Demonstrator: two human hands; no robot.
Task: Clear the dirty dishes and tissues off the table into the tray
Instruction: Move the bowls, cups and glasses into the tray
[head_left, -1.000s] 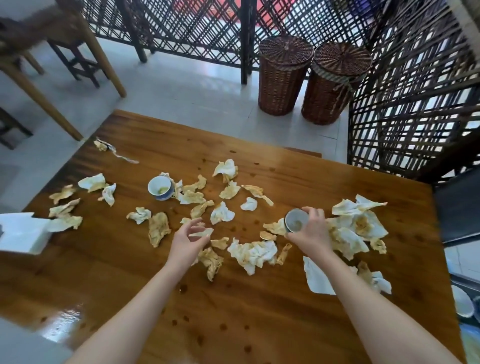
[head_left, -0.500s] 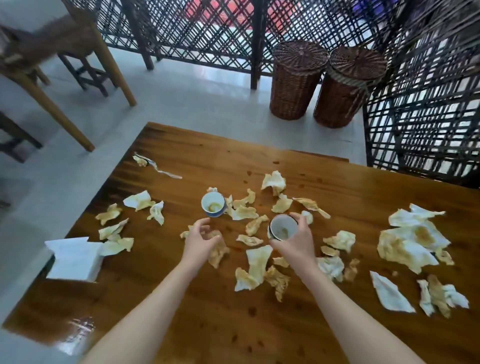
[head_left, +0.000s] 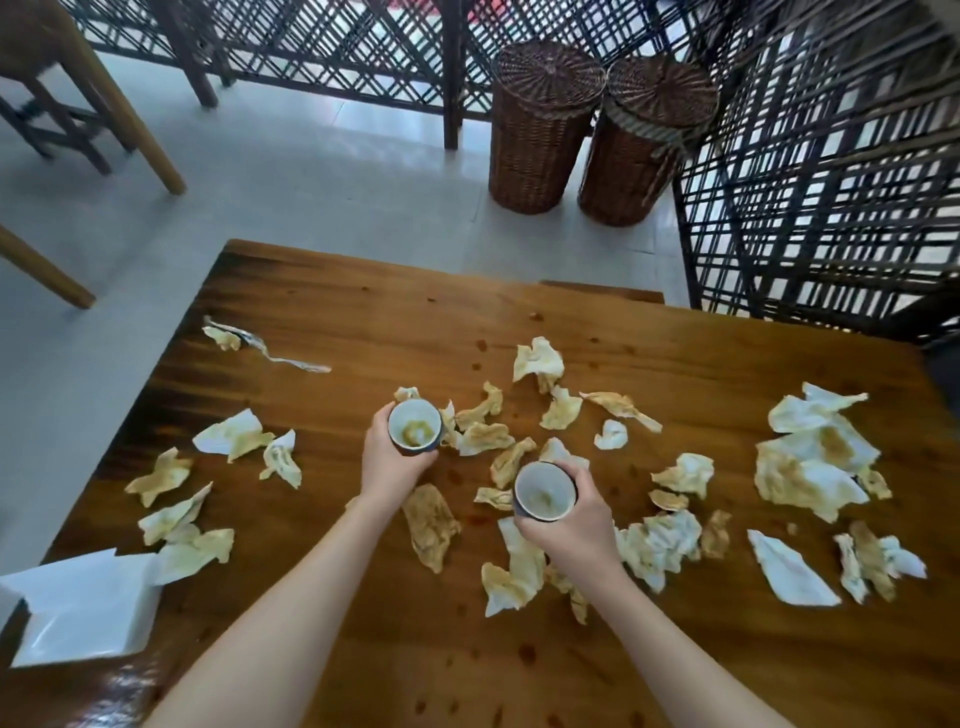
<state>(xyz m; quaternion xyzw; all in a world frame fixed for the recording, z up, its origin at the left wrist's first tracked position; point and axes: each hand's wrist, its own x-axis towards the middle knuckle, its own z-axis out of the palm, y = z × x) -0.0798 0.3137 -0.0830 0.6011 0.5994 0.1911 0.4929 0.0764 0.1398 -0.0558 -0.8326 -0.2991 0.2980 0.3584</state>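
My left hand grips a small dark cup with a white inside and yellow dregs, near the middle of the wooden table. My right hand holds a second cup of the same kind, lifted a little above the table. Several crumpled, stained tissues lie all around, such as one large piece between my arms and a heap at the right. A metal spoon lies at the far left with a tissue on it. No tray is in view.
A white tissue pack sits at the table's near left corner. Two wicker baskets stand on the floor beyond the table by a dark lattice screen. Wooden chair and table legs stand at the far left.
My left hand has reached forward and taken hold of the far cup. My right hand has carried its cup leftward toward the middle, and my view has shifted left.
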